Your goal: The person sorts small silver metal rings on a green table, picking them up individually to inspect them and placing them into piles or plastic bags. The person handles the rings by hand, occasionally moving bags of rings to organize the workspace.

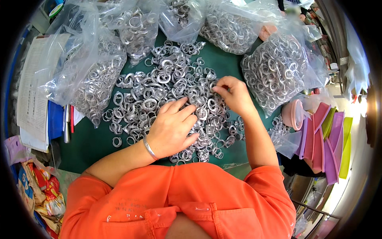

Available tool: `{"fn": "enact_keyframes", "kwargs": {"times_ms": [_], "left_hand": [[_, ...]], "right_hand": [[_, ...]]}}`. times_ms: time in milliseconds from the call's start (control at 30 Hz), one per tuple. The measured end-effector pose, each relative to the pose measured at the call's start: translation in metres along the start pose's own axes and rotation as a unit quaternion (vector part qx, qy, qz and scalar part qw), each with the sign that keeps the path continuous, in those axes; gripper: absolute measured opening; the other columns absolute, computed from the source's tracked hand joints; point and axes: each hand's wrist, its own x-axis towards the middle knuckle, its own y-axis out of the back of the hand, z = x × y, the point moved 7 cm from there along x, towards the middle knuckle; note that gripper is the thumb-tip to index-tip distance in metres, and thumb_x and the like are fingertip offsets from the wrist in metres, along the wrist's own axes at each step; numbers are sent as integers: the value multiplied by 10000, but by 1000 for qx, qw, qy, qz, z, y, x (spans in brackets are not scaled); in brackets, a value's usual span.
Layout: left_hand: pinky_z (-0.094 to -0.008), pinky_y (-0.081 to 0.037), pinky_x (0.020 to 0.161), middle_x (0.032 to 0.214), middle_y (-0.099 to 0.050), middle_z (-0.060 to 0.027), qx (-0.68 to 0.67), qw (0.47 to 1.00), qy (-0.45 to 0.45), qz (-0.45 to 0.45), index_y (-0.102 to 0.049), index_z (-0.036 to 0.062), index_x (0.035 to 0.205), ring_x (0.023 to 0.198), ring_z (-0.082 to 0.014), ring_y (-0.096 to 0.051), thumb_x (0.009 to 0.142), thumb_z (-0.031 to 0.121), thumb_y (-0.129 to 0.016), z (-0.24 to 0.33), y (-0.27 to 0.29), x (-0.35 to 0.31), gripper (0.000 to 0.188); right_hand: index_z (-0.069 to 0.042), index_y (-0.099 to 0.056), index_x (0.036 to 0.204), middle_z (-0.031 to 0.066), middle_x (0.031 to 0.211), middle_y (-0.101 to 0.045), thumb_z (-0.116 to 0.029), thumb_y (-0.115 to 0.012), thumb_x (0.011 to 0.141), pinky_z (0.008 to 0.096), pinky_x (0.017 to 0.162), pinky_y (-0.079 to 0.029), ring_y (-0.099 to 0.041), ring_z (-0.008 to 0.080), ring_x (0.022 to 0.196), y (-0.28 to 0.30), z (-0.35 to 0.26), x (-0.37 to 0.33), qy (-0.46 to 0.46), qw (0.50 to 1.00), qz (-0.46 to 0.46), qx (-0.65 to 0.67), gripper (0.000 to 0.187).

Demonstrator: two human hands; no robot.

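A broad heap of silver-grey metal rings [149,104] lies spread over the dark green table top [92,137]. Among them are plain bands and wider, patterned ones. My left hand [172,126] rests on the near middle of the heap, palm down and fingers apart, with rings under and around it. A bangle [150,148] circles that wrist. At the right side of the heap, my right hand [235,95] has thumb and forefinger pinched together on a ring [213,88], mostly covered by the fingertips.
Clear plastic bags full of similar rings, such as a left one [97,75] and a right one [274,67], surround the heap. A pink cup [292,114] stands at right, near purple, pink and green plastic trays [336,139]. Papers [38,87] and pens [67,125] are at left.
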Motion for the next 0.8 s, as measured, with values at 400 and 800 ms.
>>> {"fn": "enact_keyframes", "kwargs": {"times_ms": [400,800], "left_hand": [[-464,-402,953,1193,-574,-114,8,1000,6,1,-617,57,938,1164,-356,-506,690,275,-751,-2,0,-1,356],[-463,-397,965,1184,-574,-113,4,1000,9,4,-614,61,942,1175,-353,-503,683,261,-759,-2,0,-2,358]], "right_hand": [[25,-640,910,108,769,-647,-184,-733,816,314,607,-478,-594,183,653,-9,19,-8,-87,995,53,-3,247],[-26,-639,946,21,781,-627,-117,-754,790,277,633,-470,-604,142,710,-3,-6,-27,-15,982,-90,165,214]]}}
